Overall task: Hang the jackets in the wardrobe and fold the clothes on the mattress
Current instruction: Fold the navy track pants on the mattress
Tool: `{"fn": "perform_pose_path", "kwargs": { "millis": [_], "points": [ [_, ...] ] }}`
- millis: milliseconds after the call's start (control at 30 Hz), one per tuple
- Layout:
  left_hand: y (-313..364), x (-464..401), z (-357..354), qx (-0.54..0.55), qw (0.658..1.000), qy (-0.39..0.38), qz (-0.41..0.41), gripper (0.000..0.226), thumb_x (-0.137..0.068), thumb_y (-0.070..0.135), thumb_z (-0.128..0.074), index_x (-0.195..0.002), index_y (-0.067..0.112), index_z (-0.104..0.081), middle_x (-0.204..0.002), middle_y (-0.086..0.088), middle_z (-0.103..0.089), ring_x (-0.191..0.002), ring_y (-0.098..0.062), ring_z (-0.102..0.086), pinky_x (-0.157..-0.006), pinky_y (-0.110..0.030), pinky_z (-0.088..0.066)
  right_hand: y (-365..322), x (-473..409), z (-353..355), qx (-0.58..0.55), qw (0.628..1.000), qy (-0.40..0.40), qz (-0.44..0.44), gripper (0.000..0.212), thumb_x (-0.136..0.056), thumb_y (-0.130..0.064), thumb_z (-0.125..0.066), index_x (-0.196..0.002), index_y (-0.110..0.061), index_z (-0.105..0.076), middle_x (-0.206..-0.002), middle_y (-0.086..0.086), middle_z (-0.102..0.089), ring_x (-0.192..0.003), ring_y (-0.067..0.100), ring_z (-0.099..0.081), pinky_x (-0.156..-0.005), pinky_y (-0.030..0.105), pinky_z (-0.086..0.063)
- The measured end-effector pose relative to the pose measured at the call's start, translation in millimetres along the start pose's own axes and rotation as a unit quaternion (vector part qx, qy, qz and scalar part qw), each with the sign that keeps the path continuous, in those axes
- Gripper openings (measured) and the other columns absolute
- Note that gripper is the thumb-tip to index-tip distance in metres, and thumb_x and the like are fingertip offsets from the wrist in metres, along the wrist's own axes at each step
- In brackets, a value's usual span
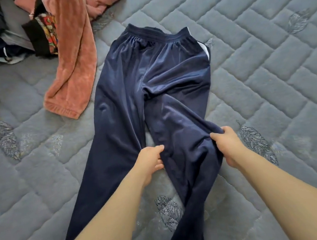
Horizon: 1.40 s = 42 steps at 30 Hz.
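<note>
Navy blue track pants [154,76] lie spread on the grey quilted mattress [264,48], waistband away from me and legs running toward me. My left hand [151,163] pinches the inner edge of the right-side leg at about knee height. My right hand [224,145] grips the outer edge of that same leg, bunching the fabric. The other leg lies flat to the left, partly hidden under my left forearm.
A pink fleece garment [73,56] trails down from a pile of mixed clothes [5,32] at the top left. A floral patterned piece [49,31] sits in that pile. Bare mattress stretches to the right and lower left.
</note>
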<state>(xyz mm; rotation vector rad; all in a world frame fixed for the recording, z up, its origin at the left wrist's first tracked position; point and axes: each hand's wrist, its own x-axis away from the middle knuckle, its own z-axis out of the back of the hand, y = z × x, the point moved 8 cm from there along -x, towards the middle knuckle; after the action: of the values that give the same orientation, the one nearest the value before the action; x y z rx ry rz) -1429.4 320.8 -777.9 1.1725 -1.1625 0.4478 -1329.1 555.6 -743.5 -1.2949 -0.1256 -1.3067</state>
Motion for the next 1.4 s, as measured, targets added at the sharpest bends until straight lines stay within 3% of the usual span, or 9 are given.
{"fn": "perform_pose_path", "kwargs": {
  "millis": [167,300,433,633,733,867,1133,1300,1400],
  "points": [
    [2.7,-9.4,-18.3,-0.064,0.997,0.028,-0.015,0.013,-0.089,0.018,-0.061,-0.098,0.008,-0.062,-0.088,-0.008,-0.068,-0.078,-0.025,-0.065,-0.07,-0.038,-0.054,34.9,10.0,-11.0,0.016,0.99,-0.125,-0.063,0.014,-0.092,-0.015,-0.064,-0.101,-0.006,-0.07,-0.095,0.016,-0.074,-0.086,0.028,-0.069,-0.074,0.037,-0.053],
    [25.1,-3.9,17.6,0.103,0.987,0.075,-0.1,0.016,-0.087,0.027,-0.054,-0.094,0.013,-0.058,-0.093,-0.004,-0.061,-0.088,-0.02,-0.057,-0.082,-0.036,-0.045,18.5,-4.2,17.0,0.071,0.996,0.026,0.047,0.022,-0.096,-0.02,-0.058,-0.098,0.0,-0.068,-0.09,0.014,-0.066,-0.083,0.023,-0.058,-0.076,0.045,-0.051],
    [-4.5,20.9,3.9,0.087,0.991,-0.083,-0.056,0.046,-0.087,0.041,-0.065,-0.127,0.019,-0.059,-0.121,0.0,-0.071,-0.113,-0.018,-0.067,-0.093,-0.038,-0.052,25.0,15.9,-8.6,-0.076,0.995,-0.067,0.0,0.022,-0.094,-0.032,-0.064,-0.102,-0.012,-0.067,-0.093,0.003,-0.074,-0.083,0.018,-0.069,-0.068,0.032,-0.056],
    [-31.6,39.1,-1.5,-0.214,0.975,0.018,-0.057,0.021,-0.099,0.025,-0.054,-0.106,0.007,-0.06,-0.106,-0.009,-0.063,-0.092,-0.021,-0.057,-0.078,-0.034,-0.046,77.9,59.8,-33.8,-0.047,0.957,-0.241,-0.154,0.026,-0.092,-0.008,-0.064,-0.116,-0.007,-0.055,-0.077,0.015,-0.069,-0.057,0.024,-0.067,-0.06,0.037,-0.06],
    [-7.3,51.7,-1.2,-0.1,0.99,-0.011,-0.096,0.02,-0.102,0.021,-0.047,-0.11,0.008,-0.061,-0.108,-0.012,-0.064,-0.099,-0.024,-0.059,-0.084,-0.037,-0.046,71.5,55.4,-21.7,-0.142,0.942,-0.256,-0.165,0.018,-0.093,-0.002,-0.058,-0.102,-0.017,-0.055,-0.054,0.003,-0.046,-0.041,0.012,-0.049,-0.052,0.033,-0.058],
    [23.1,79.8,11.9,0.072,0.985,-0.112,-0.11,0.026,-0.102,0.035,-0.051,-0.099,0.01,-0.059,-0.072,-0.007,-0.068,-0.056,-0.019,-0.064,-0.065,-0.033,-0.055,38.5,46.7,-12.1,-0.276,0.937,-0.197,-0.08,0.034,-0.096,0.0,-0.051,-0.13,-0.006,-0.054,-0.098,0.017,-0.064,-0.076,0.024,-0.062,-0.061,0.03,-0.059],
    [-38.2,58.2,-9.1,-0.333,0.937,-0.075,-0.074,0.027,-0.095,0.047,-0.059,-0.114,0.028,-0.061,-0.101,0.008,-0.06,-0.084,-0.005,-0.059,-0.074,-0.022,-0.048,93.5,60.3,-13.7,-0.072,0.967,-0.187,-0.156,0.046,-0.091,-0.032,-0.067,-0.131,-0.019,-0.049,-0.131,0.008,-0.054,-0.116,0.025,-0.053,-0.099,0.042,-0.044],
    [-76.4,53.2,-37.9,-0.585,0.793,-0.144,-0.092,0.03,-0.087,0.049,-0.056,-0.07,0.024,-0.058,-0.086,0.007,-0.059,-0.081,-0.016,-0.057,-0.073,-0.031,-0.048,99.8,54.6,-27.3,-0.096,0.97,-0.178,-0.134,0.022,-0.089,-0.03,-0.069,-0.106,-0.021,-0.058,-0.104,0.002,-0.064,-0.095,0.02,-0.059,-0.086,0.036,-0.048],
    [-83.6,56.4,-39.1,-0.396,0.904,-0.155,-0.049,0.02,-0.08,0.042,-0.059,-0.076,0.022,-0.063,-0.072,0.011,-0.066,-0.069,-0.011,-0.061,-0.062,-0.029,-0.048,95.8,43.3,-14.6,-0.121,0.982,-0.112,-0.089,0.005,-0.099,-0.021,-0.056,-0.103,-0.021,-0.054,-0.097,0.003,-0.067,-0.078,0.019,-0.061,-0.065,0.031,-0.051]
  ]
}}
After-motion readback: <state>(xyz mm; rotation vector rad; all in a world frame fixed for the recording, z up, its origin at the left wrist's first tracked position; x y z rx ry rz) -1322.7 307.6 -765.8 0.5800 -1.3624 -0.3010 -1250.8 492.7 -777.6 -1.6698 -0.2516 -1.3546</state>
